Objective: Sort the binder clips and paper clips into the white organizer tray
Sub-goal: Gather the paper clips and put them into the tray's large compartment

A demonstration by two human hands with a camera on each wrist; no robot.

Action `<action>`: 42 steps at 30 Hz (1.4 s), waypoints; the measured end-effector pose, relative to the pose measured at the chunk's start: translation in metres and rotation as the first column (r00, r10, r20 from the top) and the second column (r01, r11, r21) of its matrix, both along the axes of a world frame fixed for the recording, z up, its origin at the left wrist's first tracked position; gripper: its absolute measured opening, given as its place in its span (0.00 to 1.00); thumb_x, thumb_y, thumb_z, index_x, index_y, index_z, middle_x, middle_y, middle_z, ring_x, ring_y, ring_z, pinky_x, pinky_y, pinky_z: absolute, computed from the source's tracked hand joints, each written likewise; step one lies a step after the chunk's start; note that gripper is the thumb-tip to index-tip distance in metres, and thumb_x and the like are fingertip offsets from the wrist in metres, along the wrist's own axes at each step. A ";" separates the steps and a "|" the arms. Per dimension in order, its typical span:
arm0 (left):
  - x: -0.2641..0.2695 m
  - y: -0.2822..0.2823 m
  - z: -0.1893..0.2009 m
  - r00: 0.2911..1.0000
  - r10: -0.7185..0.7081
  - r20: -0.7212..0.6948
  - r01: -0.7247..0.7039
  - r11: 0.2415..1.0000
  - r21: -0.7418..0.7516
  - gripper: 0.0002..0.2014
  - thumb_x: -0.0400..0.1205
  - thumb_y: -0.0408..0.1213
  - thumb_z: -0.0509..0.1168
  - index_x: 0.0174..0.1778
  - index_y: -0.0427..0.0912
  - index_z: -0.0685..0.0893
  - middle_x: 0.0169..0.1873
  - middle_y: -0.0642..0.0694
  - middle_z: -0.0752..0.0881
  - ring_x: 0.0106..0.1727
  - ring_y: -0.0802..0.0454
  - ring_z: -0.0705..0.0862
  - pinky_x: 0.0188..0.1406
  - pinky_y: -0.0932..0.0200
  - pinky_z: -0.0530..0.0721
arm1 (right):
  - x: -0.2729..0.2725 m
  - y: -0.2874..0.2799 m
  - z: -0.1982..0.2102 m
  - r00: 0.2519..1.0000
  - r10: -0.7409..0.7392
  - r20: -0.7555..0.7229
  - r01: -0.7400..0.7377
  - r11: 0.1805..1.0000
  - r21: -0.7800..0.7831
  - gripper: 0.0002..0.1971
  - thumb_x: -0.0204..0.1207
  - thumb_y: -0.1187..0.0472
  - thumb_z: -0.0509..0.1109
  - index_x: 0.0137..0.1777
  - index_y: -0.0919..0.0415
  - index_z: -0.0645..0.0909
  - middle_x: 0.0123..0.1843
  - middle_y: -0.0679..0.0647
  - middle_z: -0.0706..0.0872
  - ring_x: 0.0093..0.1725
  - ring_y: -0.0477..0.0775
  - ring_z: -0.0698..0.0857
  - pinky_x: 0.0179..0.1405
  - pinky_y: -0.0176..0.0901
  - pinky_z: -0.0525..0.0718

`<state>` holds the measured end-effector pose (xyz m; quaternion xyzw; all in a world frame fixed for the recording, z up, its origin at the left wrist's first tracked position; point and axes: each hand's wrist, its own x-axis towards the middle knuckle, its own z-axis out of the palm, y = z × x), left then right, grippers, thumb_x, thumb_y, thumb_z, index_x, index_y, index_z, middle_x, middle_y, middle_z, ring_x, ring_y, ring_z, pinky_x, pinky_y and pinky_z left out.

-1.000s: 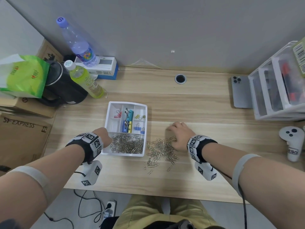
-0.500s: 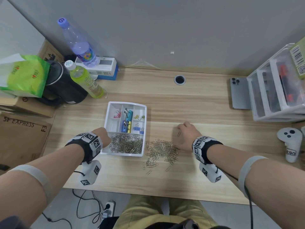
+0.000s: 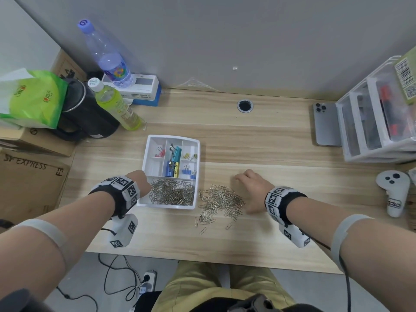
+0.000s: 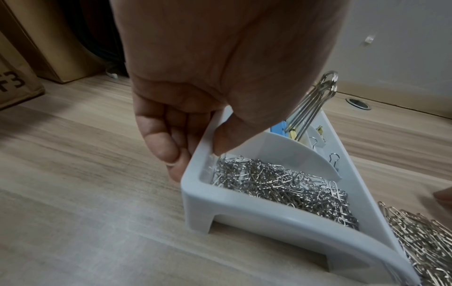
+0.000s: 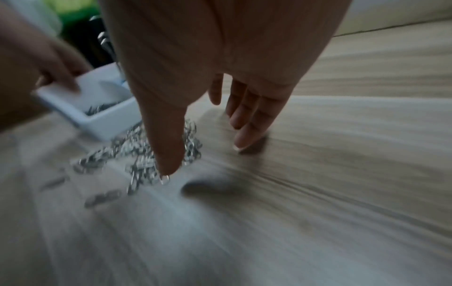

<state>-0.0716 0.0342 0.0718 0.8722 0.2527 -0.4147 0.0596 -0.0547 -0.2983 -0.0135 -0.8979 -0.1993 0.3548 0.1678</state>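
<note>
I look down on a wooden desk [image 3: 270, 143]. Just left of the frame's centre sits the white organizer tray [image 3: 195, 176]. Its wide bottom compartment holds a heap of silver paper clips [image 3: 172, 191], and its smaller upper compartments hold coloured binder clips [image 3: 174, 159] in pink, teal, blue and yellow.

My left hand [image 3: 141, 182] is at the tray's lower left corner. In the left wrist view it grips the tray's side wall [image 4: 195, 154], the thumb [image 4: 227, 135] hooked inside over the rim and the fingers [image 4: 161, 147] curled against the outside.

Just right of the tray, a loose pile of paper clips [image 3: 221, 200] lies scattered on the desk, some of them touching the tray's right wall. My right hand [image 3: 252, 190] rests at the pile's right edge. In the blurred right wrist view its fingers [image 5: 247, 116] are straight and spread, tips down on the wood, the thumb [image 5: 166, 147] touching the clips; it holds nothing.

At the upper left of the head view stand 2 bottles [image 3: 108, 52], a green bag [image 3: 33, 97] and cardboard boxes [image 3: 27, 181]. At the right edge are a phone [image 3: 325, 124], clear drawers [image 3: 378, 122] and a white controller [image 3: 394, 192].
</note>
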 end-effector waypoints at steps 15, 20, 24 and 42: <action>-0.003 -0.001 0.003 0.999 -0.020 -0.030 0.019 0.999 -0.032 0.15 0.83 0.27 0.55 0.28 0.36 0.70 0.25 0.43 0.75 0.25 0.51 0.77 0.21 0.64 0.71 | -0.035 0.053 -0.020 0.992 -0.116 0.057 0.107 0.986 0.131 0.50 0.57 0.54 0.86 0.79 0.52 0.64 0.70 0.55 0.66 0.68 0.58 0.70 0.71 0.52 0.76; -0.001 -0.004 0.004 0.999 -0.006 -0.046 0.002 0.996 -0.086 0.15 0.80 0.24 0.54 0.26 0.35 0.69 0.20 0.41 0.76 0.19 0.48 0.75 0.17 0.62 0.69 | -0.037 0.070 -0.018 0.988 -0.115 0.103 0.106 0.990 0.089 0.53 0.53 0.45 0.86 0.78 0.46 0.62 0.67 0.53 0.66 0.65 0.56 0.68 0.67 0.52 0.79; 0.000 -0.006 0.003 0.999 0.014 -0.043 -0.019 0.992 -0.123 0.16 0.79 0.23 0.54 0.24 0.35 0.69 0.15 0.41 0.75 0.16 0.48 0.73 0.15 0.64 0.69 | -0.036 0.083 -0.015 0.983 -0.159 0.090 0.151 0.985 0.085 0.51 0.58 0.45 0.86 0.79 0.49 0.64 0.67 0.54 0.67 0.66 0.56 0.67 0.69 0.49 0.74; 0.002 -0.007 -0.003 0.999 0.045 -0.023 -0.048 0.986 -0.157 0.14 0.81 0.25 0.54 0.28 0.32 0.73 0.22 0.37 0.79 0.19 0.46 0.75 0.18 0.60 0.72 | -0.034 0.095 -0.010 0.968 -0.244 0.062 0.232 0.961 0.153 0.14 0.73 0.71 0.67 0.56 0.58 0.82 0.58 0.53 0.77 0.59 0.56 0.74 0.58 0.42 0.73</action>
